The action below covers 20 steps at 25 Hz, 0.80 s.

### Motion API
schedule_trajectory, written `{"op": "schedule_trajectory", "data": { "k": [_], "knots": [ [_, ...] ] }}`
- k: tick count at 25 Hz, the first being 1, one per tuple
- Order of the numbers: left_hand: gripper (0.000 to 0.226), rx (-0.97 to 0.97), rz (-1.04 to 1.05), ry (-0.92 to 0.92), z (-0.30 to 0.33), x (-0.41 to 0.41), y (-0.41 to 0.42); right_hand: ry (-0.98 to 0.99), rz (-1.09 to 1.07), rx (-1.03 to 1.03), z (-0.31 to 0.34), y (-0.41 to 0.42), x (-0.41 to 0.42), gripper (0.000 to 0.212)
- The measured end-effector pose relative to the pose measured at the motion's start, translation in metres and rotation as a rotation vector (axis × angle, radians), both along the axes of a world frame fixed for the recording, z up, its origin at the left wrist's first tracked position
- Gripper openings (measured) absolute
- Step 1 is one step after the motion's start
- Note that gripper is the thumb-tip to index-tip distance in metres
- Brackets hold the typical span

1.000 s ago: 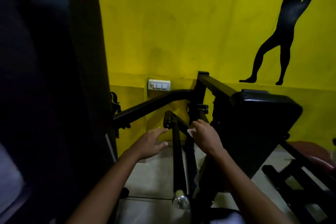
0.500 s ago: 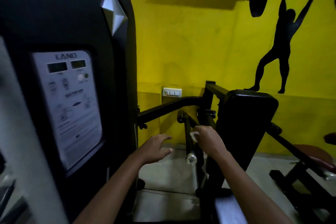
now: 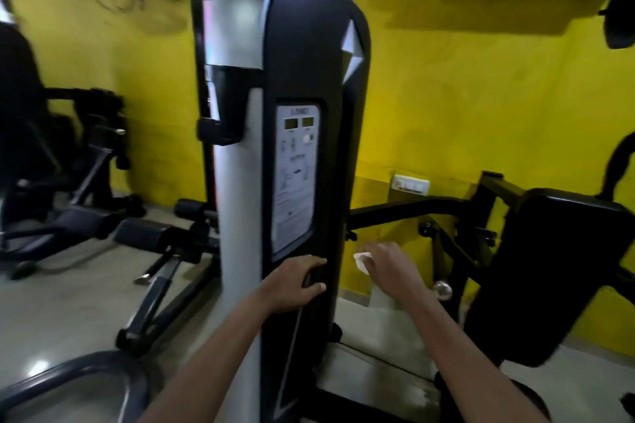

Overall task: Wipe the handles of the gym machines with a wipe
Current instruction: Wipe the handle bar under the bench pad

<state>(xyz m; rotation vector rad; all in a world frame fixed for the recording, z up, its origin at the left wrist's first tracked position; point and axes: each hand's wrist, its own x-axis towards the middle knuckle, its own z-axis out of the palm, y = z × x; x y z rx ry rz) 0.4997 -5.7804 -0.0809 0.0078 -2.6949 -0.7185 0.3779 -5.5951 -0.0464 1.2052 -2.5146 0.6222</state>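
My right hand [image 3: 390, 269] pinches a small white wipe [image 3: 362, 260] and hovers to the left of the black handle bar [image 3: 438, 251], apart from it. The bar ends in a chrome cap [image 3: 442, 290]. My left hand [image 3: 295, 283] is in front of the lower face of the tall black and grey weight-stack shroud [image 3: 302, 45], fingers loosely curved, with nothing seen in it. Whether it touches the shroud is unclear.
A black back pad [image 3: 556, 268] stands on the right, joined by a black frame arm [image 3: 395, 211] to the shroud. A bench machine with roller pads [image 3: 144, 233] lies on the floor at the left. A yellow wall and a switch plate [image 3: 410, 184] are behind.
The view has swung left and upward, bringing the shroud to the centre. Both hands have drawn back from the handle bar; the right still holds the wipe.
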Motion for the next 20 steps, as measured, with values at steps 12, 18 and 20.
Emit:
{"op": "schedule_trajectory", "data": {
  "k": [12, 18, 20],
  "knots": [
    [0.058, 0.057, 0.535, 0.015, 0.012, 0.247, -0.099, -0.044, 0.499, 0.006, -0.006, -0.195, 0.162, 0.014],
    [0.052, 0.09, 0.677, 0.034, 0.004, 0.32, -0.192, -0.039, 0.612, -0.017, 0.0, -0.301, 0.232, 0.017],
    [0.05, 0.068, 0.685, 0.047, 0.003, 0.332, -0.225, -0.033, 0.604, -0.013, -0.001, -0.338, 0.24, 0.016]
  ]
}}
